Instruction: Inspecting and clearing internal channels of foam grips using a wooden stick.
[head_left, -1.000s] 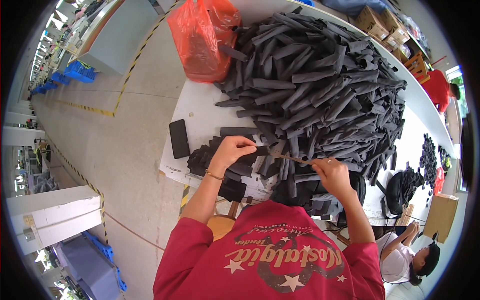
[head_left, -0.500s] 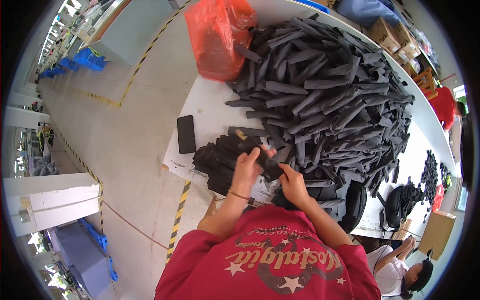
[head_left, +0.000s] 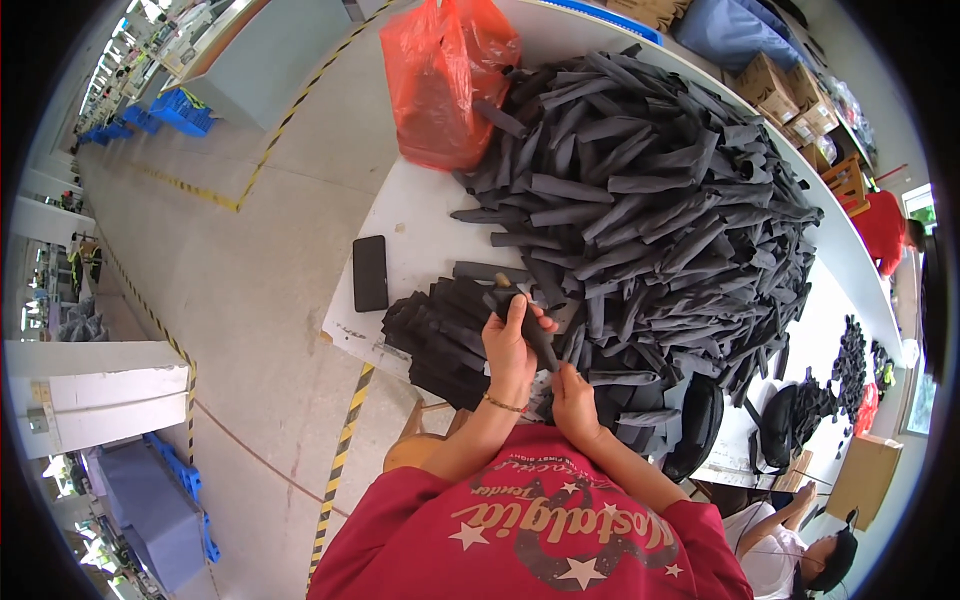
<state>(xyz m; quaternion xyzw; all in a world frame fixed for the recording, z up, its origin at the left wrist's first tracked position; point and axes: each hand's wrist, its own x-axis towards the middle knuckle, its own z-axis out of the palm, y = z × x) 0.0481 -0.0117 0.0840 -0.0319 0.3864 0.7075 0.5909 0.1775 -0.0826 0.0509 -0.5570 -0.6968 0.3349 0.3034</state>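
Off the near left edge of the pile [head_left: 660, 220], a dark tube [head_left: 541, 348] of cloth is held aslant above the desk [head_left: 400, 205], in both hands. The left hand [head_left: 508, 345] is closed on its far part, thumb laid along it; the right hand [head_left: 576, 400] pinches its near end, fingers tucked in. A tan tip [head_left: 502, 280] shows at the far end, perhaps part of a stick inside the cloth; the rest is hidden, and I cannot tell whether the right hand grips that too.

The step looks like working the cloth along its length. To do it well, both ends should lie in one line, with the left hand firm enough to steady the cloth yet light enough to let it slide. Small, even pulls would suit it better than one hard tug, which could bunch or stretch the cloth.

Left of the pile spreads a heap [head_left: 440, 335] of flat dark pieces, so a hold raised a little should avoid dragging any along. Farther left of the pile lies a phone [head_left: 370, 273], out of the way. At the pile's far left stands a red bag [head_left: 450, 100]; at its near side sits a black case [head_left: 695, 425], a reason to work with the right elbow tucked.
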